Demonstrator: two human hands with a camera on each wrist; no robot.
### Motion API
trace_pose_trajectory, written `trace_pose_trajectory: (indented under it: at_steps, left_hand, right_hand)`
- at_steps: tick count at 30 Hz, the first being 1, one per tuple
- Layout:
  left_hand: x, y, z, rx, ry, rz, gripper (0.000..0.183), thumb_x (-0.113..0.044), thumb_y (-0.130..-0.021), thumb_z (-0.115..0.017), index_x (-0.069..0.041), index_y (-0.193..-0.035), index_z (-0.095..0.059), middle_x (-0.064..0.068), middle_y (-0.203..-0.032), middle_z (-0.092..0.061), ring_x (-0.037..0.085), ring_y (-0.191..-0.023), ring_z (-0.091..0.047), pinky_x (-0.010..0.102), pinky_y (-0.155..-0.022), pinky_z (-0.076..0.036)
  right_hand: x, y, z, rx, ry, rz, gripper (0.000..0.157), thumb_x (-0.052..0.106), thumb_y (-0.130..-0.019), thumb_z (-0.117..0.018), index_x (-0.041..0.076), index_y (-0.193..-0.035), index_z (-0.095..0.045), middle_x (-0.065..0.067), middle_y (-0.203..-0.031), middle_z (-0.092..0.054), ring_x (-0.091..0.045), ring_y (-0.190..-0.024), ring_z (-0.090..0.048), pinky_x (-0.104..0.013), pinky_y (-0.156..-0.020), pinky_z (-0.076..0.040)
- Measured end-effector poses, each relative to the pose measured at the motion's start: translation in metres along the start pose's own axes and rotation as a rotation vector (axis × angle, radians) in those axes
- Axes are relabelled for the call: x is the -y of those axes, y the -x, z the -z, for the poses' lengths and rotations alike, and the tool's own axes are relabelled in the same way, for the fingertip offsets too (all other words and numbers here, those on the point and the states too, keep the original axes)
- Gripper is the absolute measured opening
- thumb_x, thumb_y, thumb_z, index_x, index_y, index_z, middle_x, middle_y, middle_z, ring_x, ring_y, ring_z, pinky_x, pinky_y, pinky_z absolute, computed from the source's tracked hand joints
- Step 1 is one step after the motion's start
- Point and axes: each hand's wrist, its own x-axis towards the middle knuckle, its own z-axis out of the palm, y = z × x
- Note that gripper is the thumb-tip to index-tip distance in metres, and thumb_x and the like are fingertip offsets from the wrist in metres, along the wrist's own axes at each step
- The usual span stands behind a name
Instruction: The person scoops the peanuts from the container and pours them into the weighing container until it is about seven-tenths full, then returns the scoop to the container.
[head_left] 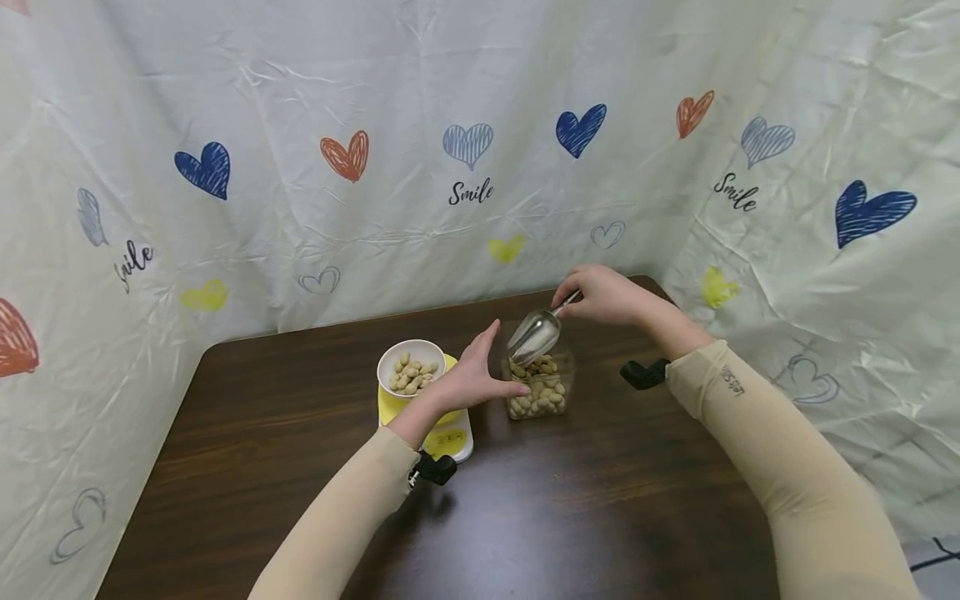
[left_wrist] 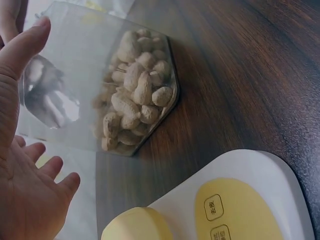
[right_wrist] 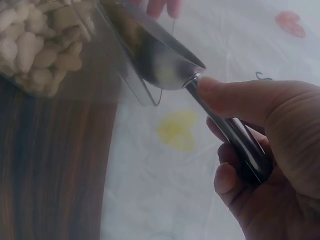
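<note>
A clear plastic container (head_left: 570,375) with unshelled peanuts (left_wrist: 135,90) in its lower part stands on the table. My right hand (head_left: 606,295) grips the handle of a metal scoop (right_wrist: 170,67), thumb along the handle near the neck. The scoop's bowl tilts down inside the container's mouth, above the peanuts; whether it carries any is hidden. My left hand (head_left: 472,377) is beside the container's left side, thumb across the near side and fingers extended; firm contact cannot be made out. Left of it, a white bowl (head_left: 385,372) holding several peanuts sits on a yellow-and-white kitchen scale (left_wrist: 265,175).
The dark wooden table (head_left: 285,417) carries the container and the scale close together. Behind and at both sides hangs a white curtain (head_left: 405,233) printed with hearts. My left forearm passes over part of the scale.
</note>
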Motion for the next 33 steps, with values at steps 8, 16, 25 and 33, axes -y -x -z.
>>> trace_pose_trajectory:
  at_steps: [8,16,25,33]
  left_hand:
    - [0.000,0.000,-0.001,-0.001,0.011,-0.010,0.124,-0.059,-0.078,-0.084,-0.034,-0.165,0.001,-0.001,-0.169,-0.015,0.025,-0.155,-0.011,0.052,-0.118,-0.025]
    - [-0.001,0.000,-0.002,0.004,0.030,-0.027,0.121,-0.056,-0.080,-0.084,-0.031,-0.166,-0.002,0.003,-0.168,-0.019,0.025,-0.153,-0.019,0.052,-0.116,-0.029]
    - [0.002,-0.002,-0.001,-0.005,0.041,-0.027,0.119,-0.056,-0.080,-0.084,-0.032,-0.166,-0.004,0.001,-0.166,-0.021,0.024,-0.149,-0.027,0.050,-0.113,-0.034]
    - [0.002,-0.002,-0.002,-0.009,0.052,-0.017,0.119,-0.058,-0.080,-0.083,-0.033,-0.165,-0.005,-0.001,-0.166,-0.020,0.018,-0.149,-0.027,0.047,-0.114,-0.035]
  right_hand:
    - [0.009,0.000,-0.005,-0.020,0.103,0.121,0.011,0.017,-0.091,-0.080,0.016,-0.102,-0.080,0.000,-0.101,-0.063,-0.025,-0.097,-0.060,-0.043,-0.084,-0.049]
    - [0.015,0.004,-0.018,-0.117,0.223,0.270,0.013,0.007,-0.086,-0.083,0.010,-0.098,-0.080,-0.003,-0.093,-0.060,-0.024,-0.089,-0.052,-0.044,-0.082,-0.044]
    - [0.014,0.001,-0.034,-0.031,0.221,0.259,0.012,0.005,-0.088,-0.080,0.013,-0.097,-0.080,-0.001,-0.096,-0.058,-0.021,-0.088,-0.047,-0.040,-0.080,-0.044]
    - [0.015,-0.002,-0.033,0.035,0.193,0.204,0.012,0.007,-0.088,-0.081,0.016,-0.097,-0.080,0.000,-0.098,-0.060,-0.023,-0.093,-0.051,-0.042,-0.085,-0.045]
